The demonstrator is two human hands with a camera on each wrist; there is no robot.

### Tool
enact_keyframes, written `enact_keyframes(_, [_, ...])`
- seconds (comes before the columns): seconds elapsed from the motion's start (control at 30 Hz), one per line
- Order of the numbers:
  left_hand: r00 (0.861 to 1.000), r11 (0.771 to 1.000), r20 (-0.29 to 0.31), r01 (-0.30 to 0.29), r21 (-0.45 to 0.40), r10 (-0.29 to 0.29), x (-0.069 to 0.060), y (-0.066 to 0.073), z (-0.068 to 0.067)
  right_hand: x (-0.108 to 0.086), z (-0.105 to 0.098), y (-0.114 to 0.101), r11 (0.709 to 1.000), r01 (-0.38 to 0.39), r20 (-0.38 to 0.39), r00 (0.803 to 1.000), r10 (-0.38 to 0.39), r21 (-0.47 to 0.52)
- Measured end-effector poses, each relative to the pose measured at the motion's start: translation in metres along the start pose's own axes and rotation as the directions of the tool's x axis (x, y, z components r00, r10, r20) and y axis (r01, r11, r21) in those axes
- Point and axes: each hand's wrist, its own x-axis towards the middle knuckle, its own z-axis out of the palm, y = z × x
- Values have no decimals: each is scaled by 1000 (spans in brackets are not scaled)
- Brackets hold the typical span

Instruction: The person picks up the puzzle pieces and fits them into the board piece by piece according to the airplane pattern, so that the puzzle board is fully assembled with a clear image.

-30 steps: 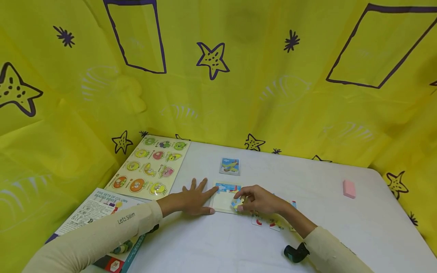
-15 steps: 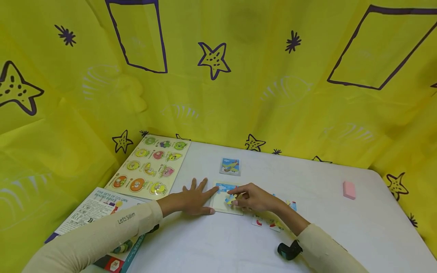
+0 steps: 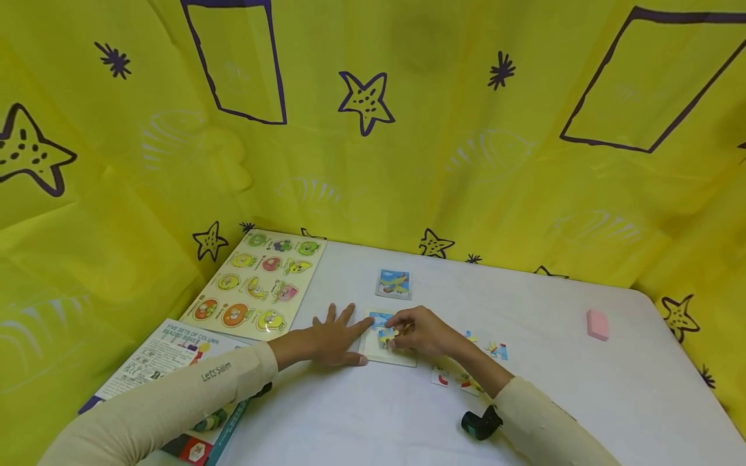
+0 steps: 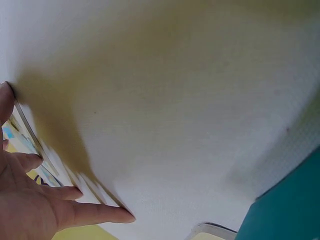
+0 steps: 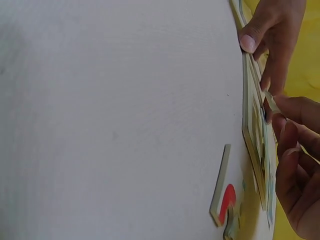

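A small puzzle tray lies on the white table, with blue sky pieces along its far edge. My left hand rests with spread fingers at the tray's left side, thumb and forefinger touching its frame. Over the tray, my right hand pinches a yellow-and-blue jigsaw piece between thumb and forefinger. In the right wrist view the piece appears edge-on and tilted. Loose jigsaw pieces lie right of the tray, partly hidden by the right forearm; one with a red patch shows in the right wrist view.
A finished-looking airplane puzzle lies beyond the tray. At the left are a fruit picture board and a printed box. A pink block sits at the right. Yellow curtain surrounds the table.
My right hand has moved left over the tray with the jigsaw piece, uncovering more loose pieces on the right. The left hand has stayed in place.
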Motion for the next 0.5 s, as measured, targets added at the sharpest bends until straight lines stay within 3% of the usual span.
enact_keyframes(0.23, [1000,1000,-9,-5,-5,5,-1,1,-2,12,10,-4,1000,-31,-42,999,31,-1])
enact_keyframes(0.5, [1000,1000,-6,-7,-1,7,0,-1,0,22,21,-6,991,-130,-113,986,125,-42])
